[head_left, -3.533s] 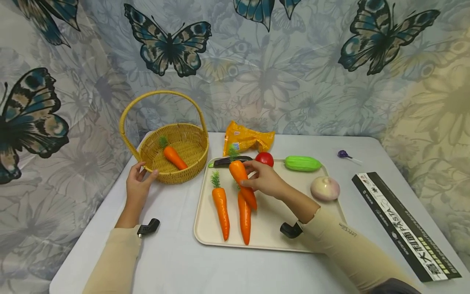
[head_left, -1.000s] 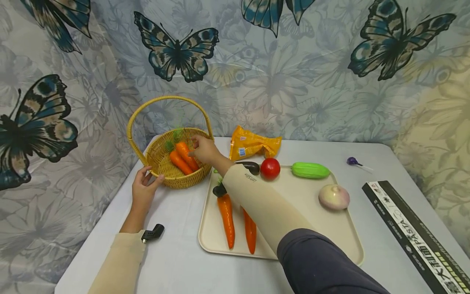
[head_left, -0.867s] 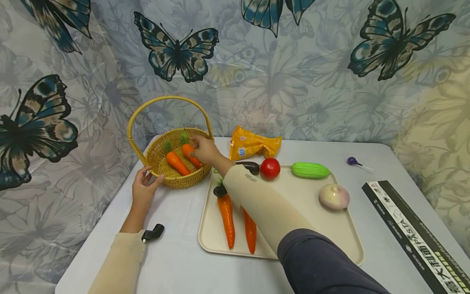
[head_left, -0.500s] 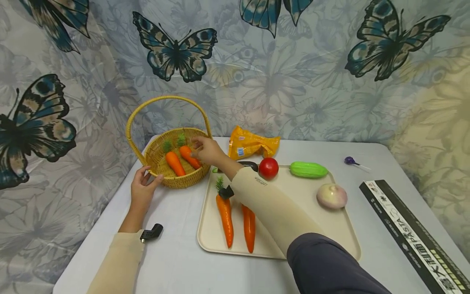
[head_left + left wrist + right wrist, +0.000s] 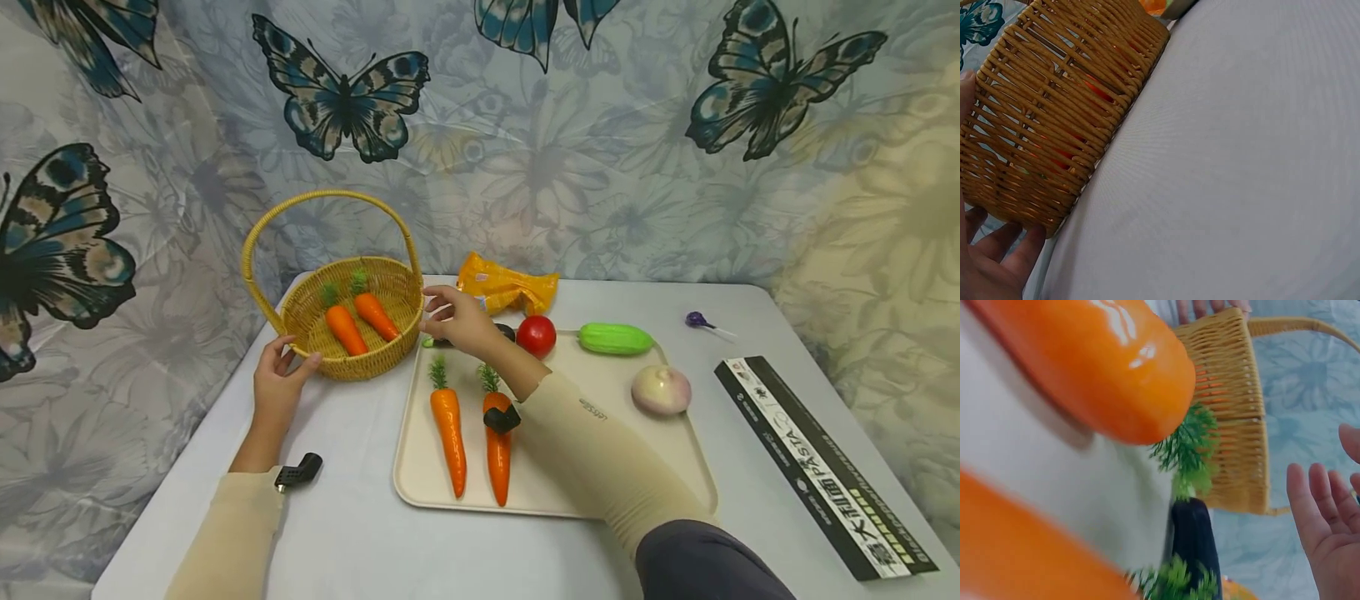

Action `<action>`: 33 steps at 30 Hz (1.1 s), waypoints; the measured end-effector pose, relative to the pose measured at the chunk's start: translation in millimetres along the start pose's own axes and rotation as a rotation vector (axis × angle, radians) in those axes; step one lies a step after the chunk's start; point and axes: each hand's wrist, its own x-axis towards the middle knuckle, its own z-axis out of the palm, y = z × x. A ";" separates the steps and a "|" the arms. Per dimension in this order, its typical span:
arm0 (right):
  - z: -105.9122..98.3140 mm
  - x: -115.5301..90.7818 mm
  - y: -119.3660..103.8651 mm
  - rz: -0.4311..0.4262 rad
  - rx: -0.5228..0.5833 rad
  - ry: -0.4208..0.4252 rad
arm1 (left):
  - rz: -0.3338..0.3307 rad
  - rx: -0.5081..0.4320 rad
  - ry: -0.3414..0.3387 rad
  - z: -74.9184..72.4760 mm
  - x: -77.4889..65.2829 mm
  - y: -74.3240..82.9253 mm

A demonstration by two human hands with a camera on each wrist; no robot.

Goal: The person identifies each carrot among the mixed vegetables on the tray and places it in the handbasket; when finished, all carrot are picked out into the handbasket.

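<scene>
My left hand [image 5: 279, 385] holds the near left side of a yellow wicker basket [image 5: 382, 360], thumb and fingers spread on its woven wall. In the left wrist view, the fingertips [image 5: 1034, 240] touch the wicker. Two orange carrots with green tops lie inside, a left carrot [image 5: 345, 330] and a right carrot [image 5: 377, 317]. My right hand [image 5: 467, 323] is beside the basket's right rim, over the tray's back left corner. Its fingers are parted and hold nothing, as the right wrist view shows. Below it lies a dark eggplant [image 5: 1192, 534], partly hidden in the head view.
A beige tray [image 5: 600, 450] bears two more carrots [image 5: 448, 437], a red tomato [image 5: 536, 336], a green ridged gourd [image 5: 615, 338] and an onion [image 5: 662, 390]. Behind it lies an orange packet [image 5: 517, 287]. A purple lollipop [image 5: 697, 319] and long black pasta box [image 5: 821, 467] are rightward.
The right hand carried a carrot from the tray into the basket, let go of it, and drew back rightward out of the basket. The left hand stayed at the basket.
</scene>
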 end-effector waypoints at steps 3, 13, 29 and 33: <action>-6.6 -13.3 0.5 0.015 0.007 0.041 | -0.013 0.000 -0.002 -2.4 -0.4 0.7; -21.6 -58.3 12.2 0.019 -0.035 0.121 | -0.017 0.015 0.003 -2.6 -0.4 1.9; -24.8 -121.8 30.8 0.103 -0.047 0.197 | -0.051 0.046 0.009 -3.1 -3.5 3.6; -25.5 -135.5 32.6 0.117 -0.065 0.212 | -0.027 0.031 0.000 -0.7 -3.0 3.7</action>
